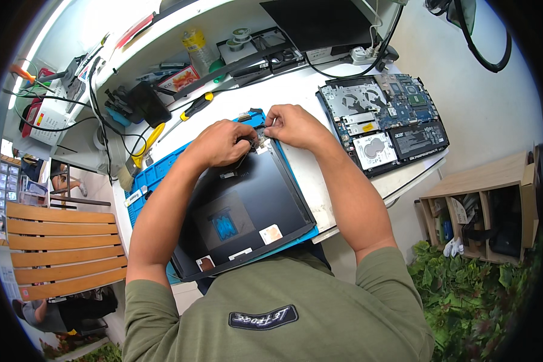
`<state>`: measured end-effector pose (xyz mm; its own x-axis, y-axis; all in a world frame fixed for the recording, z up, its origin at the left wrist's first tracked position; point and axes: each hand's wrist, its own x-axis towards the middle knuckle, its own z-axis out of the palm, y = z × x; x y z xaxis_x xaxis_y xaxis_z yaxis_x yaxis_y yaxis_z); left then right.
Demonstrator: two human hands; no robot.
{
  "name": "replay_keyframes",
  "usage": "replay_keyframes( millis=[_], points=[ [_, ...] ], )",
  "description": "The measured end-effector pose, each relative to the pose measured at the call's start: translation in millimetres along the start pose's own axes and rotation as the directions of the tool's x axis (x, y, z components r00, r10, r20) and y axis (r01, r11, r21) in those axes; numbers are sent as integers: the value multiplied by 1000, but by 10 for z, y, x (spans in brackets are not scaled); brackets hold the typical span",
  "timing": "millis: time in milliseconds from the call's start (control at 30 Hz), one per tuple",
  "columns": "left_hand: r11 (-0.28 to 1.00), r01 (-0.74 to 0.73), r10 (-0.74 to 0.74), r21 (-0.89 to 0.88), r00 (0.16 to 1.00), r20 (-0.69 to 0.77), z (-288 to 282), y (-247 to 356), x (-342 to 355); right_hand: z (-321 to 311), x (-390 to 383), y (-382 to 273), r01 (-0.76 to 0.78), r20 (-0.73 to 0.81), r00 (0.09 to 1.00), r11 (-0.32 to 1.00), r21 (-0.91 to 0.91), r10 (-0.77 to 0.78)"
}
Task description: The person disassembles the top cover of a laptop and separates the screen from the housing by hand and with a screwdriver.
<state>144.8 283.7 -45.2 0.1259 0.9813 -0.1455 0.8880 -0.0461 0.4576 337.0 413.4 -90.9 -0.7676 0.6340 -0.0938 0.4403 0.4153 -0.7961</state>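
Observation:
A black laptop lid panel (253,199) lies tilted on a blue work mat (148,181) in front of me. Both hands meet at its far right corner, by a small metal piece that looks like a hinge. My left hand (223,143) is closed there, thumb and fingers pinched together, with a thin wire showing below them. My right hand (297,125) pinches at the same corner from the right. What either set of fingertips holds is too small and covered to name. White and brown stickers (270,234) mark the panel's near edge.
An opened laptop base (383,123) with bare boards and battery sits at the right. Beyond the mat lie a yellow-black screwdriver (193,108), a yellow-handled tool (149,145) and a brush (125,178). Dark strips (247,69) and a dark screen (320,21) are at the back.

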Motion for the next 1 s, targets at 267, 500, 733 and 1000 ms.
replay_keyframes(
  millis=[267,500,733,1000],
  points=[
    [834,51,-122,-549,988,-93,181,-312,-113,87,-54,-74,36,-50,998,994,-104,-41],
    [696,188,-340,-693,936,-88,127,-296,-171,61,-64,-104,45,-34,998,987,-155,-51],
    [902,68,-243,-426,897,-370,190,-158,-239,57,-70,-71,37,-32,999,994,-106,-40],
    [958,41,-165,-283,888,-429,135,-98,-222,-33,-80,-76,42,70,997,999,-6,-42]
  ],
)
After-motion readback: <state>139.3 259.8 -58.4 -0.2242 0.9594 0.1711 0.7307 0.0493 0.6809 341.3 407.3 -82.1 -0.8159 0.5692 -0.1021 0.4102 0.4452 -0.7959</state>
